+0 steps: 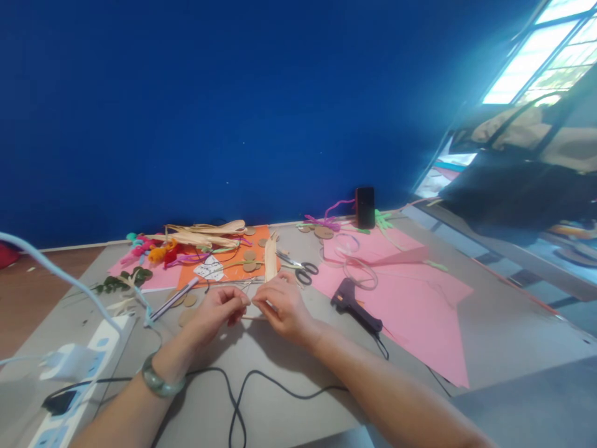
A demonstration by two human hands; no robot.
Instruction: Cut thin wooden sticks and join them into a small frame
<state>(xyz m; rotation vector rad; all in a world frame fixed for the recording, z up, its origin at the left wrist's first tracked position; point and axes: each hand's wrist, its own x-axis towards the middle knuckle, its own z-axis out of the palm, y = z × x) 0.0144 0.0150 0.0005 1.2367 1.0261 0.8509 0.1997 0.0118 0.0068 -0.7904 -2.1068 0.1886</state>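
My left hand (pixel 222 309) and my right hand (pixel 285 309) meet over the table's middle, fingertips pinched almost together. Whatever is in the two pinches is too small to make out. A thin tan strip (pixel 254 318) shows between the hands, just below the fingertips; I cannot tell whether it is held or lying there. Just beyond my right hand lies a pale wide strip of dried husk (pixel 270 256), with black-handled scissors (pixel 305 272) to its right. Round cardboard discs (pixel 189 300) lie beside my left hand, and a purple-white pen (pixel 173 300) rests further left.
A dark glue gun (pixel 357 306) lies on pink paper (pixel 415 311) at right. A phone (pixel 365 208) leans on the blue wall. A power strip (pixel 88 379) stands at left; a black cable (pixel 280 391) crosses the front. Orange paper (pixel 228 264) carries husk strips. Another person (pixel 513 180) is at right.
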